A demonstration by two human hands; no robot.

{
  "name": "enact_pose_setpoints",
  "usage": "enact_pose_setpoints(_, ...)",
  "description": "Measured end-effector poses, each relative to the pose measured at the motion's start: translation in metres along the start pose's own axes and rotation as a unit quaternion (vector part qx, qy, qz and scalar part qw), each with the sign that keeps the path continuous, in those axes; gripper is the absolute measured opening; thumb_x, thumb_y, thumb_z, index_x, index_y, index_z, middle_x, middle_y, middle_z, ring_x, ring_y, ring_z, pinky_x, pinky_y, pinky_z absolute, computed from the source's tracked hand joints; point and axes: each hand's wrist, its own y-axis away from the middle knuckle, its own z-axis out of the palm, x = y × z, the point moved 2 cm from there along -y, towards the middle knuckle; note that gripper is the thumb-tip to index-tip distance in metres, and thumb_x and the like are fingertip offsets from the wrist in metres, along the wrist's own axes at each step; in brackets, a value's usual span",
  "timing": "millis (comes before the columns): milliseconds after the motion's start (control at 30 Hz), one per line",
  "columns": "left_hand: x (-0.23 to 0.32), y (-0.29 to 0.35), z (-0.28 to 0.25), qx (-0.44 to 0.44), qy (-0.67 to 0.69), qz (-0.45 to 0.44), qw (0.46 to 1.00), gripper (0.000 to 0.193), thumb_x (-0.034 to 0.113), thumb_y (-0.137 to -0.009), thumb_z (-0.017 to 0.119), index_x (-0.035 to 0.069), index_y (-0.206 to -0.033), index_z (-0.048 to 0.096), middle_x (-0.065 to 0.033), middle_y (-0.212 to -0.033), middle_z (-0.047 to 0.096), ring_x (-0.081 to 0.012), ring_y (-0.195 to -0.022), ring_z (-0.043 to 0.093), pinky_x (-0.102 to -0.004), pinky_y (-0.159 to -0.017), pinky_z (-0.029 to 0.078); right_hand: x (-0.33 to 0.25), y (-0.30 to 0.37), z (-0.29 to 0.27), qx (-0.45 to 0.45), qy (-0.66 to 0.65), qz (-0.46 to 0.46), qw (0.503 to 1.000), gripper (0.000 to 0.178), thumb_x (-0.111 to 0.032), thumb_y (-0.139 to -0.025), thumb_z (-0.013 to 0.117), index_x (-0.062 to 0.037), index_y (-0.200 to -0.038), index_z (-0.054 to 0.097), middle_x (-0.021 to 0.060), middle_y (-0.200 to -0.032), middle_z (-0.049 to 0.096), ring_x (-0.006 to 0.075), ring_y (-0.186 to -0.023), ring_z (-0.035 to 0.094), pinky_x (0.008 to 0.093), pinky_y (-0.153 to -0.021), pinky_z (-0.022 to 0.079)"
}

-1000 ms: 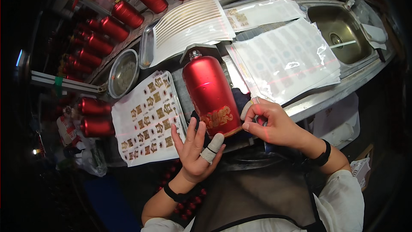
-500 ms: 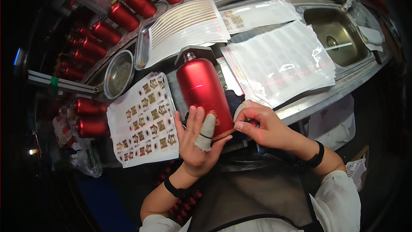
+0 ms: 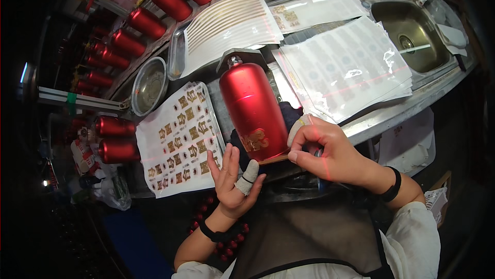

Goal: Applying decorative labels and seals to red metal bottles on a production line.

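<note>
Landmark: the red bottle (image 3: 252, 106), on its side at the middle of the bench, neck away from the person, base near. Body a rounded cylinder, satin-metallic finish, sloped shoulder; neck clear and glassy. A gold decal (image 3: 256, 141) with an irregular cut-out outline lies on the wall close to the base. Thin brownish band along the base edge.

Left hand (image 3: 234, 186): released, fingers spread, just beside the bottle's base on the left; nothing held. A pale, woven-looking finger cover (image 3: 248, 176) is fastened by a dark band; contact between its tip and the bottle cannot be made out.

Right hand (image 3: 330, 150): fingers curled, thumb drawn to forefinger at the right edge of the bottle's base. Whether anything thin is pinched there, cannot tell.

Left of the bottle: a decal sheet (image 3: 180, 140), glossy white, with rows of gold-brown characters and small dark dots. Beyond that sheet, left of the bottle's neck: a round metal bowl (image 3: 149, 85), smooth-walled. Further left: two more red bottles (image 3: 118, 125), lying side by side.

Beyond the bottle's neck: a striped sheet (image 3: 227, 26), curved lines on white. Right of the bottle: a stack of translucent sheets (image 3: 345, 67), slick, slightly buckled. Dark crumpled cloth (image 3: 291, 114) against the bottle's right flank. Far right: a steel sink (image 3: 433, 54), round-cornered.
</note>
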Motion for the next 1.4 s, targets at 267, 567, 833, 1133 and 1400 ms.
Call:
enact_pose_setpoints(267,0.009,-0.02,-0.004,0.0,-0.031,0.029,0.999,0.041,0.012,-0.073,0.08,0.013,-0.113,0.072,-0.0271,-0.139,0.05,-0.0448,-0.129,0.049,-0.0695,-0.106,0.019,0.015,-0.002,0.0,0.022,-0.027,0.026,0.999,0.011,-0.007,-0.081,0.07,-0.005,-0.077,0.061,0.0004,-0.081,0.057,0.0107,-0.071,0.048,0.0255,-0.06,0.038)
enact_pose_setpoints(567,0.027,-0.047,-0.002,-0.035,-0.061,0.06,0.996,0.038,0.01,-0.069,0.079,0.016,-0.106,0.074,-0.0277,-0.14,0.049,-0.0497,-0.129,0.046,-0.0697,-0.107,0.018,0.024,-0.002,0.0,0.022,-0.034,0.028,0.999,0.01,-0.007,-0.081,0.069,-0.0046,-0.077,0.061,0.0013,-0.082,0.057,0.0104,-0.072,0.049,0.0253,-0.062,0.039)
enact_pose_setpoints(833,0.018,-0.058,0.015,0.022,-0.057,0.057,0.997,0.074,0.018,-0.066,0.086,-0.003,-0.131,0.056,-0.0275,-0.137,0.051,-0.0424,-0.13,0.049,-0.0665,-0.109,0.023,0.027,-0.002,0.002,0.01,0.002,0.037,0.999,0.009,-0.011,-0.081,0.071,-0.0066,-0.078,0.064,0.0019,-0.078,0.056,0.0154,-0.069,0.049,0.0288,-0.061,0.04)
enact_pose_setpoints(1133,-0.001,-0.013,0.008,0.037,0.07,-0.039,0.996,0.075,0.024,-0.076,0.082,-0.004,-0.137,0.049,-0.0275,-0.145,0.043,-0.043,-0.136,0.042,-0.0644,-0.111,0.019,0.004,0.001,0.009,0.015,-0.003,0.0,1.0,0.012,-0.015,-0.08,0.072,-0.0062,-0.078,0.063,0.0044,-0.072,0.055,0.0173,-0.064,0.047,0.033,-0.059,0.036)
enact_pose_setpoints(1400,-0.003,0.006,0.006,0.006,0.042,-0.017,0.999,0.046,0.013,-0.079,0.077,0.003,-0.122,0.065,-0.0293,-0.145,0.042,-0.0447,-0.134,0.043,-0.0665,-0.109,0.02,0.003,0.0,0.005,0.014,-0.018,0.005,1.0,0.011,-0.01,-0.08,0.07,-0.0055,-0.077,0.061,0.0036,-0.075,0.056,0.0155,-0.068,0.048,0.029,-0.06,0.037)
